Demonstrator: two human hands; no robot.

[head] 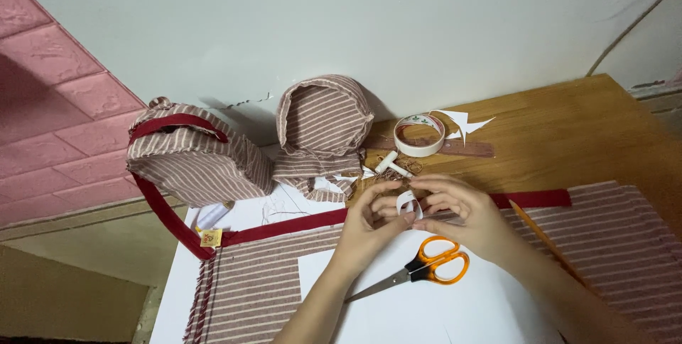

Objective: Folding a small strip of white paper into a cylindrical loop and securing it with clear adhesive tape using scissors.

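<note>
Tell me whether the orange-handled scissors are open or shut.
Shut: the scissors lie flat on the white paper, blades together in one point, below both hands, untouched.

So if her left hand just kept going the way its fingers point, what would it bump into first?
The left hand points up and to the right, at a white strip pinched between it and the right hand. It already touches the strip, so beyond that it would probably meet the right hand's fingers.

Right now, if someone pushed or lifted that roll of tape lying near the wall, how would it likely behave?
The roll of tape lies flat on the wooden table, so a push would probably slide it, not roll it. It is a thin hollow ring, likely light. Stood on edge, it would probably roll.
</note>
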